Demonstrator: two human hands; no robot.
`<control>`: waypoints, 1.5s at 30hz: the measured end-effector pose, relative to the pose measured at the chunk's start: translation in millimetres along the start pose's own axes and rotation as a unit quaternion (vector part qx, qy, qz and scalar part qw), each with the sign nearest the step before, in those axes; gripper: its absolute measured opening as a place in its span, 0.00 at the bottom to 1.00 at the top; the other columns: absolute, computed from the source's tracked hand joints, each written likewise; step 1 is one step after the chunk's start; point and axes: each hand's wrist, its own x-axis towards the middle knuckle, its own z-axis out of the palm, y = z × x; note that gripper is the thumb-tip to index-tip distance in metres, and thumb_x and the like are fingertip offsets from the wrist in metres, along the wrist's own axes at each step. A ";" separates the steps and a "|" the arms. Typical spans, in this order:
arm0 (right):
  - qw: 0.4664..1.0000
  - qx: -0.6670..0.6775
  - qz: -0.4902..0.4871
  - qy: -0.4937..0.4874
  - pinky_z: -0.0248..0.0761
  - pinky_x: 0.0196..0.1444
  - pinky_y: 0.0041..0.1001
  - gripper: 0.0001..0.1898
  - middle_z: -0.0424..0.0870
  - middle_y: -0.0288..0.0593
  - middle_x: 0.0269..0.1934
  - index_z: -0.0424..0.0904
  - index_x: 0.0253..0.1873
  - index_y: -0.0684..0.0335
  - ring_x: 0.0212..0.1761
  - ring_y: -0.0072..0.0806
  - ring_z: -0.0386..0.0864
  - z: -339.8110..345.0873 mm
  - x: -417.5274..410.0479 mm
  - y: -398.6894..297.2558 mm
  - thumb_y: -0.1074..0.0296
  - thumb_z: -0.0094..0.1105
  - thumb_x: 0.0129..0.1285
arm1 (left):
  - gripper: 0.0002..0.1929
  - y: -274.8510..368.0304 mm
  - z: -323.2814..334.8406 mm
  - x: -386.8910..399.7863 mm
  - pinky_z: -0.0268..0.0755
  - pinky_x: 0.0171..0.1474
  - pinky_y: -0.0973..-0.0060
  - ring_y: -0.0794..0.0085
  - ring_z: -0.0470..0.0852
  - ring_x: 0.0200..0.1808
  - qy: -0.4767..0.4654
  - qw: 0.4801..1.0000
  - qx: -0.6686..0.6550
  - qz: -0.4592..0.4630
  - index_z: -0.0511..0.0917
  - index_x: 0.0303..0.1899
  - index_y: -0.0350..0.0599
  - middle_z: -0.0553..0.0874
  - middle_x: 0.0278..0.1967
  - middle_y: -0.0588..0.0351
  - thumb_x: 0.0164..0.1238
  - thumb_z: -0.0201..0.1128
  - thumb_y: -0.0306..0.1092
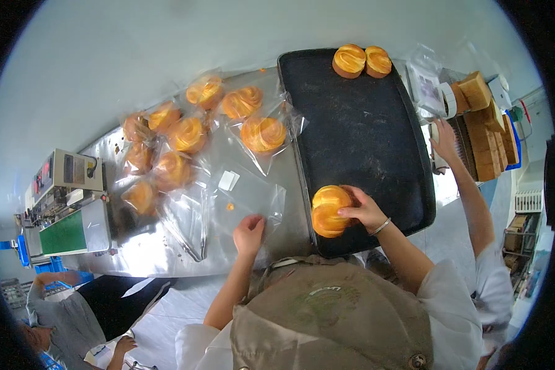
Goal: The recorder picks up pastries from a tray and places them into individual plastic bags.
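Observation:
My right hand [364,210] grips a golden swirl-topped bread bun [331,212] over the near left corner of a black baking tray [351,138]. Thumb and fingers of my left hand [249,235] are pinched together at the near edge of a clear plastic bag [254,199] lying flat on the metal table. A small white packet [229,180] shows at this bag. Two more unwrapped buns, one bun [349,61] beside another bun [378,61], sit at the tray's far edge. Several buns in clear bags, among them a bagged bun [263,134], cover the table left of the tray.
A sealing machine with a green conveyor belt [64,233] stands at the table's left end. Bread loaves [483,138] are stacked at right, where another person's hand [444,138] reaches in. A person in grey [69,319] is at lower left. A wall [203,37] runs behind the table.

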 end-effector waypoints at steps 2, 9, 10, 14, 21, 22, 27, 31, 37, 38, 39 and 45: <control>0.987 0.149 0.065 0.010 0.66 0.54 0.32 0.35 0.70 0.44 0.52 0.59 0.61 0.64 0.54 0.32 0.70 11.2 -8.8 -14.1 0.67 0.65 0.48 | 0.11 -3.1 -0.4 1.7 0.71 0.35 0.75 0.72 0.82 0.28 0.005 1.000 0.003 0.007 0.81 0.33 0.42 0.83 0.25 0.55 0.51 0.64 0.39; 0.929 0.191 0.287 -0.131 0.74 0.34 0.49 0.32 0.69 0.46 0.53 0.59 0.60 0.55 0.53 0.45 0.69 99.3 38.1 -14.7 0.61 0.63 0.50 | 0.11 -17.4 1.8 12.4 0.71 0.36 0.75 0.69 0.83 0.30 -0.006 0.998 -0.051 -0.021 0.80 0.33 0.40 0.84 0.27 0.52 0.53 0.62 0.37; 0.932 0.169 0.300 -0.110 0.74 0.34 0.50 0.33 0.68 0.46 0.53 0.59 0.60 0.56 0.54 0.45 0.69 103.3 45.4 -8.3 0.60 0.64 0.49 | 0.11 -17.5 0.7 13.9 0.72 0.35 0.75 0.68 0.83 0.30 -0.004 0.998 -0.058 -0.032 0.80 0.33 0.38 0.84 0.27 0.50 0.54 0.61 0.37; 0.978 0.051 0.200 0.023 0.71 0.37 0.54 0.34 0.69 0.48 0.52 0.60 0.59 0.58 0.53 0.47 0.69 120.3 49.2 1.6 0.58 0.65 0.48 | 0.10 14.3 -26.9 0.5 0.69 0.39 0.75 0.72 0.78 0.34 -0.061 0.991 -0.122 -0.002 0.75 0.34 0.34 0.81 0.39 0.47 0.56 0.60 0.32; 0.991 -0.071 -0.027 0.114 0.67 0.50 0.31 0.33 0.72 0.50 0.48 0.60 0.55 0.69 0.50 0.39 0.72 148.9 37.1 29.6 0.61 0.67 0.47 | 0.05 58.4 -54.1 -29.2 0.66 0.50 0.66 0.45 0.64 0.59 -0.106 0.970 -0.001 0.218 0.72 0.30 0.38 0.61 0.57 0.29 0.55 0.59 0.28; 0.989 -0.021 -0.028 0.147 0.66 0.50 0.27 0.32 0.72 0.49 0.47 0.61 0.54 0.70 0.49 0.38 0.73 155.6 35.0 30.5 0.62 0.67 0.47 | 0.05 61.6 -54.8 -32.3 0.66 0.50 0.66 0.45 0.64 0.59 -0.104 0.970 -0.001 0.218 0.72 0.30 0.38 0.61 0.57 0.29 0.55 0.59 0.28; 0.895 0.397 0.062 0.192 0.67 0.50 0.27 0.32 0.69 0.49 0.49 0.56 0.56 0.66 0.47 0.34 0.72 162.1 22.2 -16.9 0.65 0.65 0.51 | 0.06 74.2 -55.7 -49.3 0.64 0.53 0.58 0.45 0.61 0.61 -0.022 0.963 0.039 0.267 0.70 0.27 0.39 0.59 0.61 0.33 0.54 0.59 0.28; 0.960 0.091 -0.180 0.196 0.68 0.49 0.33 0.27 0.71 0.49 0.48 0.60 0.53 0.63 0.48 0.38 0.73 182.3 27.3 0.3 0.68 0.63 0.51 | 0.05 94.7 -56.4 -50.1 0.52 0.57 0.46 0.39 0.51 0.65 0.062 0.905 0.108 0.408 0.70 0.27 0.41 0.58 0.62 0.35 0.54 0.59 0.27; 0.929 -0.233 -0.258 0.124 0.70 0.45 0.37 0.23 0.76 0.49 0.41 0.65 0.50 0.62 0.39 0.49 0.75 185.9 55.6 -6.3 0.66 0.61 0.49 | 0.06 98.7 -56.0 -38.8 0.43 0.64 0.53 0.41 0.47 0.66 0.051 0.909 0.084 0.405 0.68 0.29 0.40 0.59 0.62 0.38 0.54 0.59 0.24; 0.935 -0.203 -0.250 0.149 0.70 0.44 0.37 0.23 0.77 0.47 0.40 0.65 0.51 0.61 0.38 0.47 0.76 189.8 56.0 -7.6 0.64 0.61 0.51 | 0.06 95.7 -56.3 -41.8 0.44 0.64 0.54 0.41 0.48 0.66 0.082 0.904 0.067 0.413 0.68 0.28 0.40 0.61 0.62 0.39 0.54 0.59 0.24; 0.935 -0.201 -0.249 0.150 0.70 0.44 0.37 0.23 0.77 0.47 0.40 0.65 0.51 0.61 0.38 0.47 0.76 192.5 60.5 -10.5 0.64 0.61 0.51 | 0.06 93.2 -57.1 -45.1 0.44 0.64 0.55 0.41 0.50 0.66 0.112 0.899 0.049 0.421 0.68 0.28 0.40 0.63 0.61 0.40 0.54 0.59 0.24; 0.873 0.467 -0.002 0.139 0.72 0.41 0.28 0.19 0.75 0.42 0.44 0.66 0.53 0.63 0.43 0.29 0.74 194.6 65.0 -40.2 0.67 0.57 0.57 | 0.06 88.9 -62.9 -58.2 0.46 0.60 0.45 0.40 0.57 0.63 0.132 0.898 0.047 0.417 0.68 0.26 0.44 0.69 0.57 0.43 0.52 0.59 0.24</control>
